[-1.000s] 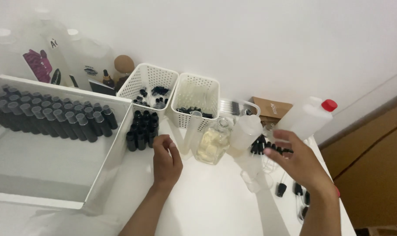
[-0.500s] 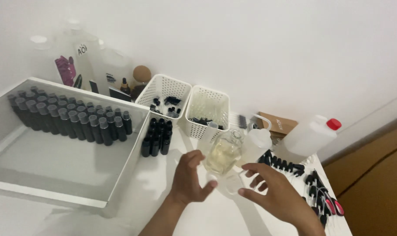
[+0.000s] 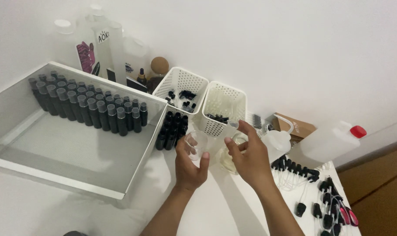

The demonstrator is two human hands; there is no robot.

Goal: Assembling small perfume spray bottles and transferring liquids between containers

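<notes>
The left hand (image 3: 188,168) is raised over the white surface (image 3: 220,209), its fingers (image 3: 204,161) wrapped around a small clear glass beaker (image 3: 195,145) that it holds tilted, mouth toward the camera. The right hand (image 3: 247,159) sits just right of the beaker, fingers curled and partly covering a squat clear glass bottle of pale yellow liquid (image 3: 228,158); it seems to be touching that bottle, though the contact is hidden behind the palm, so whether it is truly gripping cannot be told.

Taking the beaker as the landmark: just left of it stands a cluster of small black capped bottles (image 3: 171,130) on the surface. Further left lies a large shallow white tray (image 3: 76,150) with rows of dark bottles with grey caps (image 3: 88,105) lined along its far wall. Behind the beaker stand two white perforated plastic baskets (image 3: 202,98), each with a few small black parts inside. Beyond them, against the wall, are tall translucent plastic bottles (image 3: 98,48). To the right of the beaker, past the right hand, stand a white plastic funnel-like jug (image 3: 278,142), a brown cardboard box (image 3: 294,126) and a translucent jerrycan with a red cap (image 3: 331,140). Lower right, black spray pump heads with thin tubes (image 3: 312,188) lie scattered on the surface.
</notes>
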